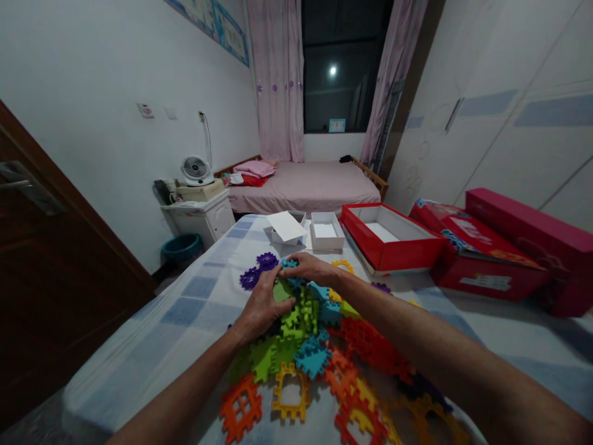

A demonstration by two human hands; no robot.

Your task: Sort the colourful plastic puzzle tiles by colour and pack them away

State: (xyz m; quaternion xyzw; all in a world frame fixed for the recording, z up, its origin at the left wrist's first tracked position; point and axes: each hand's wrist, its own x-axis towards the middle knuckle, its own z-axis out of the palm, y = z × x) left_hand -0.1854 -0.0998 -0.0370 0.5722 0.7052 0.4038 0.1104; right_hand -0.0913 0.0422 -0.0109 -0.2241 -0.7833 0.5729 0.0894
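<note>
Colourful interlocking plastic building blocks with notched edges lie heaped on the cloth-covered table. My left hand (265,304) is closed round a light green block (281,289), thumb towards the pile. Just beyond it, my right hand (311,269) reaches across from the right, its fingers closed on a small blue block (289,264). The two hands nearly meet, and the fingers partly hide both pieces. Under them sits a stack of green blocks (301,316). Purple blocks (259,271) are left of the fingertips. Nearer me are a blue block (313,354), a yellow frame block (291,392) and an orange window block (241,408).
Along the table's far side stand a white box with a tilted lid (286,226), a small white box (326,232) and an open red box (393,238). More red boxes (491,247) are at the right. A bed (315,182) stands beyond the table.
</note>
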